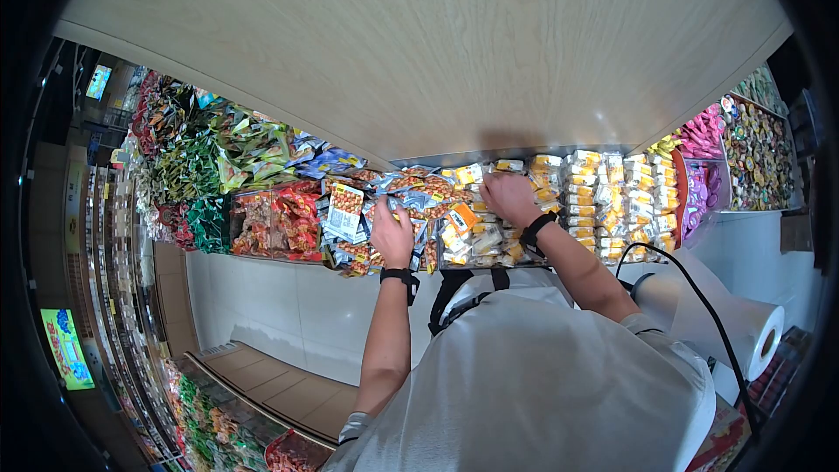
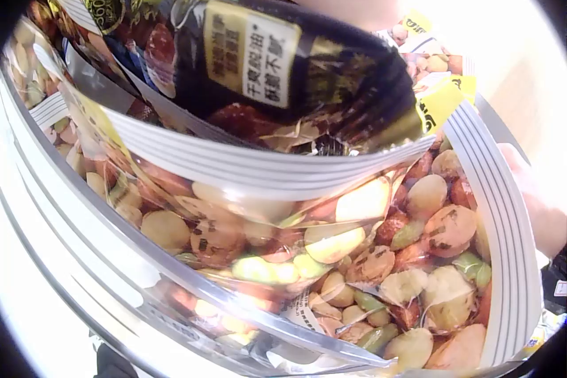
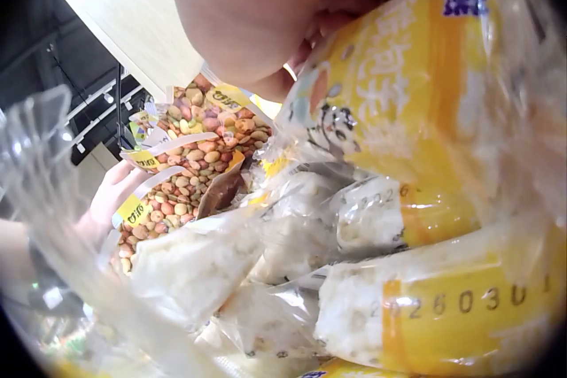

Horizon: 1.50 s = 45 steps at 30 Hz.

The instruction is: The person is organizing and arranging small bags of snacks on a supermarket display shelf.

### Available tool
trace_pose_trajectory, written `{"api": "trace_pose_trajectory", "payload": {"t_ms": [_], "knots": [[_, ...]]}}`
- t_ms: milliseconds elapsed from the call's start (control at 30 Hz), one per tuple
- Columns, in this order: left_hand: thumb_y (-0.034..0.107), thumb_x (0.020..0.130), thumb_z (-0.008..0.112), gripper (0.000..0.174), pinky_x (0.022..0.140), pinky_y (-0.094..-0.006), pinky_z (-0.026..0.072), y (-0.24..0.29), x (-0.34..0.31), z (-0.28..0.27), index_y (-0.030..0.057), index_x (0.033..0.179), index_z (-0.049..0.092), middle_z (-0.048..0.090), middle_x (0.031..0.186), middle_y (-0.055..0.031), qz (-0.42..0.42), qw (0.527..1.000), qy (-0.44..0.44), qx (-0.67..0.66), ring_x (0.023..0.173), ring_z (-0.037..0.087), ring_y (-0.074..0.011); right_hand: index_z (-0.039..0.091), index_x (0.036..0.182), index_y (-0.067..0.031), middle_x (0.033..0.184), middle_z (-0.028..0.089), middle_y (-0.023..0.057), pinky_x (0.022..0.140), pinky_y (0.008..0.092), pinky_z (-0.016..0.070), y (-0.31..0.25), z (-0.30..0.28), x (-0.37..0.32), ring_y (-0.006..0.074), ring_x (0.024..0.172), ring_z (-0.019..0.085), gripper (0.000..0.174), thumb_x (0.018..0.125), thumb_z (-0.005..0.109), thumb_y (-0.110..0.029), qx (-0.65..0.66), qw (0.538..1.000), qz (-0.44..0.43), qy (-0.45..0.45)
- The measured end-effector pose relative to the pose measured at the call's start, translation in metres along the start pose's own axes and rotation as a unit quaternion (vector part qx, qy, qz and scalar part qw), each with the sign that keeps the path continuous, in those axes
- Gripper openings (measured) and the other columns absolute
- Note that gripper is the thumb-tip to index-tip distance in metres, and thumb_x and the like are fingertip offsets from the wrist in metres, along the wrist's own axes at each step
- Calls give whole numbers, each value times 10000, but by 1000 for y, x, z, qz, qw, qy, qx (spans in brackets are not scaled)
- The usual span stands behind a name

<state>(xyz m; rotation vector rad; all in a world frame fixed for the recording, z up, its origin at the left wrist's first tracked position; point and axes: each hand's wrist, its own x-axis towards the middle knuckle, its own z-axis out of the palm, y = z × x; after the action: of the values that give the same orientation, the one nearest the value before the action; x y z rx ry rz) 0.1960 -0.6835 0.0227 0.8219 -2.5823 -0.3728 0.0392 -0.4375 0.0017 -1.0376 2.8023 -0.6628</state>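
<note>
My left hand (image 1: pixel 392 232) is among the printed bags of mixed nuts (image 1: pixel 428 188). In the left wrist view, a dark bag (image 2: pixel 239 50) with a white label stands just below that hand, in front of nut bags (image 2: pixel 443 245); its fingertips are hidden there. Over the yellow-and-white wrapped snacks, my right hand (image 1: pixel 509 198) has its fingers curled. The right wrist view has these right fingers (image 3: pixel 328 28) at the upper edge of a yellow wrapped snack (image 3: pixel 381 86), which they grip; more snacks (image 3: pixel 443 307) lie beneath.
Red packets (image 1: pixel 297 210) and green packets (image 1: pixel 249 144) fill the bins to the left. Purple packets (image 1: pixel 696 201) are at the right. A pale wooden panel (image 1: pixel 437 44) rises behind the bins, and a clear plastic rim (image 2: pixel 221 294) borders the nut bags. A film roll (image 1: pixel 756 336) is at lower right.
</note>
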Motion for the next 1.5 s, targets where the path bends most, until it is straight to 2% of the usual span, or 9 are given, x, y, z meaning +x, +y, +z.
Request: {"api": "trace_pose_trajectory", "payload": {"t_ms": [167, 233, 1300, 1433, 1500], "knots": [[251, 1034, 594, 398, 882, -518, 555, 2, 1, -2, 55, 1380, 584, 725, 1256, -206, -15, 1000, -16, -3, 1071, 710, -418, 708, 871, -55, 834, 748, 164, 694, 496, 599, 4, 6, 0, 354, 773, 748, 310, 997, 601, -317, 7, 1000, -5, 9], [237, 1018, 612, 396, 827, -508, 573, 3, 1, -2, 30, 1355, 609, 729, 1209, -223, 6, 1000, 7, 7, 1016, 722, -418, 689, 851, -56, 827, 737, 170, 686, 504, 589, 5, 8, 0, 364, 763, 738, 318, 1004, 591, -317, 13, 1000, -8, 16], [229, 1014, 617, 393, 845, -504, 575, 1, 0, -1, 23, 1348, 608, 735, 1205, -228, 10, 1000, 8, -3, 1014, 727, -417, 686, 853, -68, 796, 731, 165, 654, 508, 584, 3, 4, 0, 366, 718, 732, 315, 1007, 584, -323, 13, 1000, -9, 24], [231, 1013, 618, 395, 844, -507, 574, 0, 0, -1, 26, 1350, 608, 733, 1208, -230, 7, 1000, 6, -4, 1011, 727, -419, 685, 867, -69, 800, 733, 165, 653, 509, 584, 1, 1, 0, 365, 723, 733, 308, 1009, 582, -322, 8, 1000, -9, 18], [234, 1013, 618, 397, 843, -508, 573, 1, 1, -1, 28, 1353, 608, 733, 1211, -229, 4, 1000, 3, 2, 1011, 727, -420, 726, 892, -60, 837, 758, 158, 702, 490, 605, -1, -4, 0, 342, 781, 755, 287, 980, 617, -310, 2, 1000, 5, -8]]}}
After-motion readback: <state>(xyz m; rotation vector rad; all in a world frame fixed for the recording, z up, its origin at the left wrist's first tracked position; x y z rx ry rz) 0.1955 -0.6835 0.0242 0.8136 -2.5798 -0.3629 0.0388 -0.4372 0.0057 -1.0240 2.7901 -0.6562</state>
